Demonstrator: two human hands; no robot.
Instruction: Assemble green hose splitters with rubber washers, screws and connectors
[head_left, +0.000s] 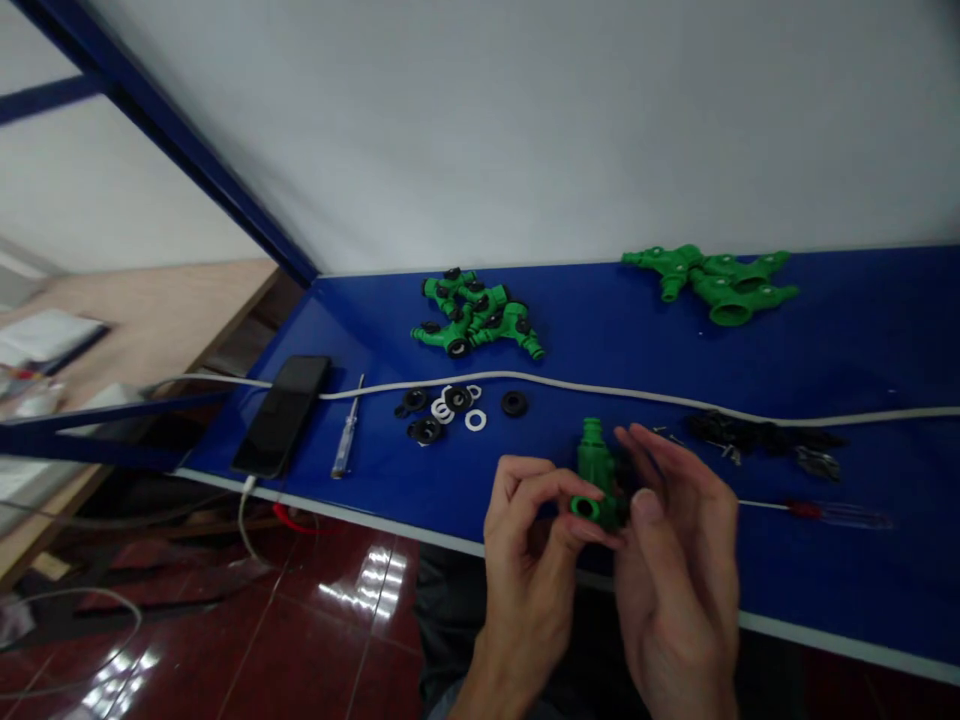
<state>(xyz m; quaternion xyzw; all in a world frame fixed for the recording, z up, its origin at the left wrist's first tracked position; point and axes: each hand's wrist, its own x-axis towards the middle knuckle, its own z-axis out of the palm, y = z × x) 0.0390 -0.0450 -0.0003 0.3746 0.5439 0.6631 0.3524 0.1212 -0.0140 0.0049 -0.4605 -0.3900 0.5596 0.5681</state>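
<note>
A green plastic hose splitter (594,462) is held just above the front of the blue table, one spout pointing away and another open end facing me. My left hand (534,540) pinches it from the left with thumb and fingers. My right hand (679,560) closes around its right side, where a dark part shows between thumb and fingers; its detail is blurred and partly covered. Left of my hands lie black rings (514,403) and white washers (475,420). To the right are small black parts (750,432), with several screws (731,454) beside them.
Green splitters with black knobs (480,312) are grouped at the back; more green splitters (712,278) lie at back right. A pale cable (585,386) crosses the table. A phone (283,415), a clear-handled screwdriver (346,440) and a red-collared screwdriver (832,513) lie around.
</note>
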